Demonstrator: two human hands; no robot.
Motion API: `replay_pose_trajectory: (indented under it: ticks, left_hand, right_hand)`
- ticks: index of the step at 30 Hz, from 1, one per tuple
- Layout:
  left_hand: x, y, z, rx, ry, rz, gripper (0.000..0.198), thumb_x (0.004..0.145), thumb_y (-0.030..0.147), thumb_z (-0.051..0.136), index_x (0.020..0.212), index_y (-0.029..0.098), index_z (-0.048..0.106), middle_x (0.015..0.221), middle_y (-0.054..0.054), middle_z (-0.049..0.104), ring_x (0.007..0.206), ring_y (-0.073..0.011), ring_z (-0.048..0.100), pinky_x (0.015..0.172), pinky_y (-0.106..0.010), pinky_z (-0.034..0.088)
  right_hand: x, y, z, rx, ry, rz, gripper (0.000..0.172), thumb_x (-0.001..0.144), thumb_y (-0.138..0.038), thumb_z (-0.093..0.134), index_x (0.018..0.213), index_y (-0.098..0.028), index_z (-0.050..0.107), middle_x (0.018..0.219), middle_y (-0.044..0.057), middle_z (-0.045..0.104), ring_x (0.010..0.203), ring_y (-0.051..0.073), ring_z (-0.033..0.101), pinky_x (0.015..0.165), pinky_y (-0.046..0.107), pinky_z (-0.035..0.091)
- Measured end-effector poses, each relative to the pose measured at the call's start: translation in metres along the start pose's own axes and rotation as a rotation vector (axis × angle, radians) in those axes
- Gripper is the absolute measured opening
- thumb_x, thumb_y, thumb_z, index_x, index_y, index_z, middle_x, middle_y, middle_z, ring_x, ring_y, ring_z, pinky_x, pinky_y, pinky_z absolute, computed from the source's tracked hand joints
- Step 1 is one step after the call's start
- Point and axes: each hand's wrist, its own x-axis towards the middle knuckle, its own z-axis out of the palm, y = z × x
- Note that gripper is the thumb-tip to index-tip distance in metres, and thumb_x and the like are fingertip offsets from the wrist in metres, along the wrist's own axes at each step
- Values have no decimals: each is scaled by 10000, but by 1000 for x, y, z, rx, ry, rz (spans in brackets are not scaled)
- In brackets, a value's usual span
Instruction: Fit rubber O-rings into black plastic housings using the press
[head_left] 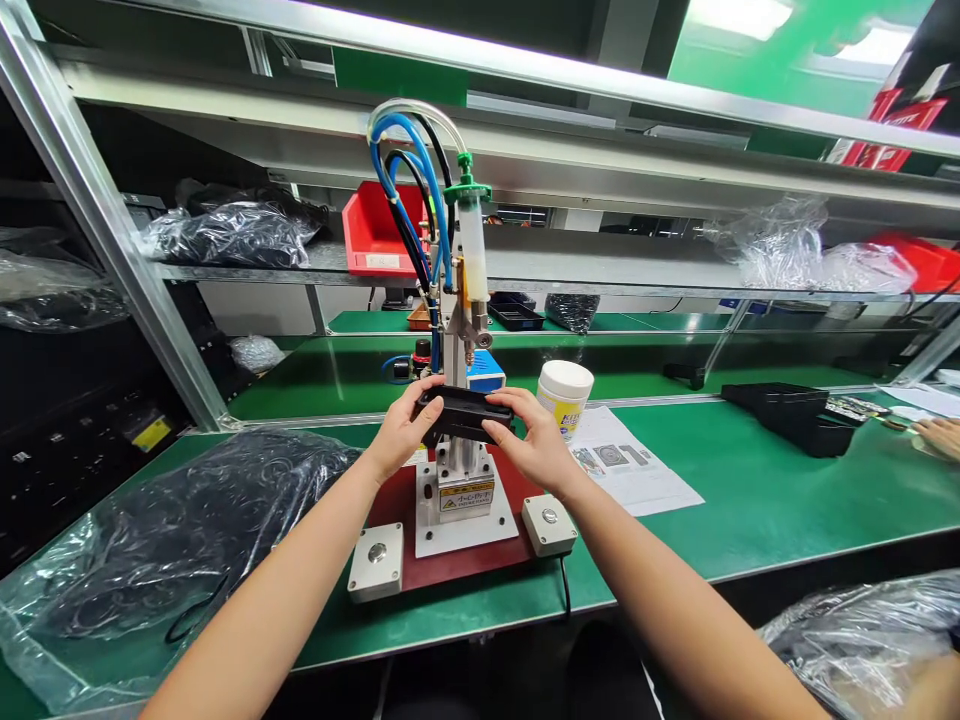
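Note:
A black rectangular plastic housing is held level between my two hands, in front of the post of a bench dispensing machine. My left hand grips its left end, thumb in front and fingers behind. On the right end, my right hand has the same kind of hold. Above the housing hangs the machine's clear syringe with a green cap, its nozzle pointing down. Below stands the metal base block with a yellow warning label. Two grey button boxes flank the base.
On the green bench stand a white tub and a printed sheet. Bagged black parts lie left; black trays lie right, near another person's hand. A shelf with a red bin runs behind.

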Motion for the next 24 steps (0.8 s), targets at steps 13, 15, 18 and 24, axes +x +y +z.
replay_pose_trajectory:
  ticks: [13, 15, 18, 24]
  left_hand:
    - [6, -11, 26, -52, 295, 53, 329, 873, 432, 483, 1007, 179, 645, 947, -38, 631, 818, -174, 559, 716, -260, 434]
    - [7, -10, 28, -50, 316, 47, 313, 865, 406, 472, 986, 180, 652, 935, -35, 637, 794, -173, 559, 700, -263, 432]
    - [7, -7, 30, -12, 352, 44, 294, 852, 373, 459, 942, 182, 664, 874, -25, 643, 748, -170, 553, 677, -266, 426]
    - [9, -9, 30, 114, 391, 88, 308, 849, 331, 427, 914, 182, 689, 836, -26, 665, 753, -183, 567, 686, -282, 427]
  right_hand:
    - [-4, -1, 27, 7, 251, -88, 185, 925, -290, 505, 780, -211, 588, 1098, 104, 648, 1022, 216, 622, 894, 385, 484]
    - [-4, -1, 35, 14, 337, -87, 213, 929, -268, 485, 735, -215, 557, 1069, 104, 648, 992, 219, 624, 871, 389, 485]
    - [-3, 0, 45, 27, 417, -95, 234, 928, -242, 458, 708, -217, 534, 1035, 105, 650, 960, 224, 624, 848, 395, 486]
    - [-1, 2, 51, 30, 482, -95, 250, 920, -215, 436, 693, -213, 540, 991, 101, 653, 916, 218, 621, 802, 390, 493]
